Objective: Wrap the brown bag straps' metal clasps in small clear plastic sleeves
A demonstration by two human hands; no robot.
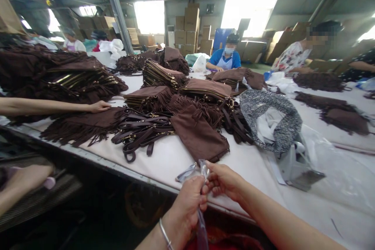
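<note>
At the table's front edge, my left hand is closed around a narrow clear plastic sleeve, which hangs down below the fist with something dark inside. My right hand pinches the upper end of the same sleeve, close against the left. A small shiny strip sticks out beyond my fists. Just past my fingers lies a brown fringed bag. Left of it is a heap of dark straps with gold clasps.
Stacks of brown zip bags stand behind. A grey knitted item and a metal tape dispenser are at right. From the left, another person's hand touches a fringed bag. A masked co-worker sits opposite.
</note>
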